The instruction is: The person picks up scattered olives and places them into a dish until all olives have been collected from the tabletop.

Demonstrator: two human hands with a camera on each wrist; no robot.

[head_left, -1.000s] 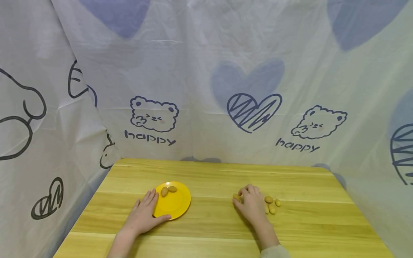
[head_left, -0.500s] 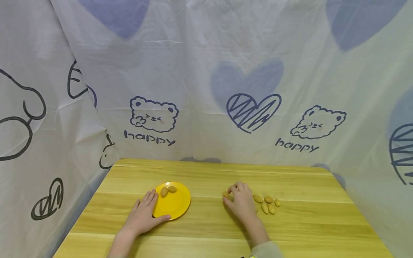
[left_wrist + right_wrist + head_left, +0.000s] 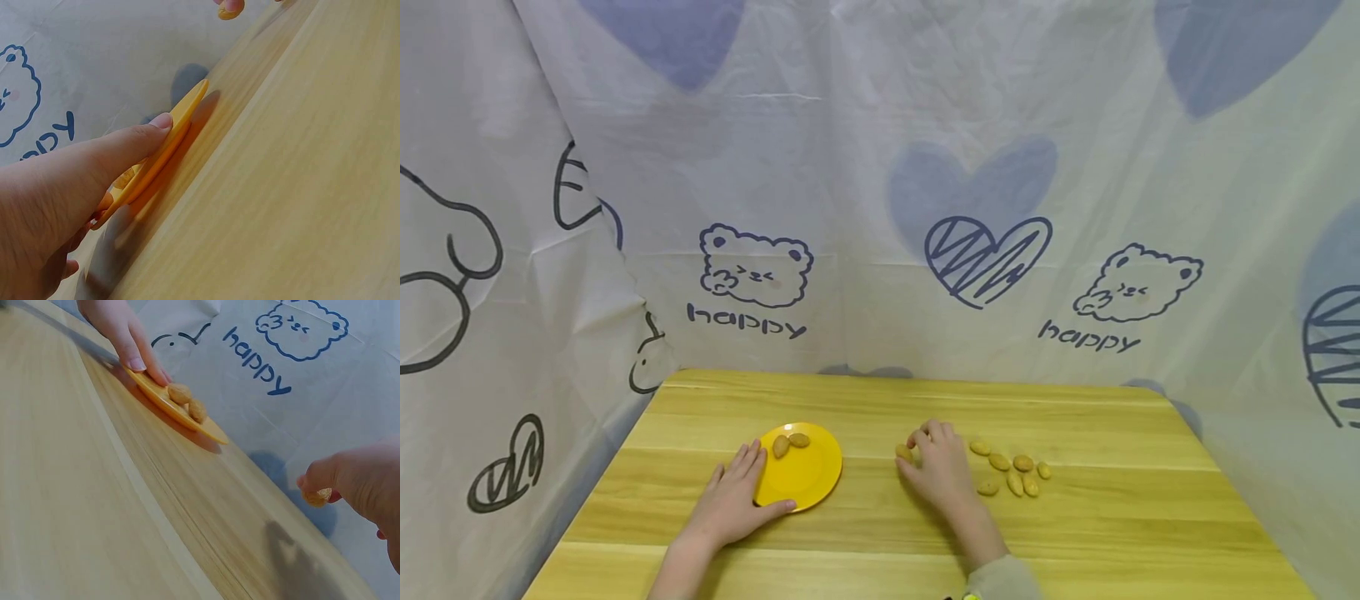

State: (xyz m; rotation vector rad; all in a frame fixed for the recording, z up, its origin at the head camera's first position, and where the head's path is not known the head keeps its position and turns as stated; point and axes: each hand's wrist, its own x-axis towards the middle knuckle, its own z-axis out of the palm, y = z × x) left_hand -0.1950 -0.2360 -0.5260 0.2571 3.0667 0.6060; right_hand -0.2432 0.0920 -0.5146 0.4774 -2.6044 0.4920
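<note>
On the left side of the tabletop lies a round yellow plate (image 3: 801,471) with two light-brown nuts (image 3: 782,447) near its far rim. My left hand (image 3: 727,502) rests against the plate's left and near edge, fingers straight, the thumb laid on the rim; this also shows in the left wrist view. With curled fingers and thumb my right hand (image 3: 940,472) pinches one nut (image 3: 903,452), right of the plate. In the right wrist view that nut (image 3: 317,497) appears above the table, partly covered by the fingers.
Several more nuts (image 3: 1022,462) lie scattered on the wooden table (image 3: 865,567) to the right of my right hand. A pale cloth curtain (image 3: 865,325) with printed hearts and bears hangs behind and along the left side.
My right hand has moved left toward the plate with the nut in its fingers, uncovering more of the loose nuts. The left hand and the plate have stayed put.
</note>
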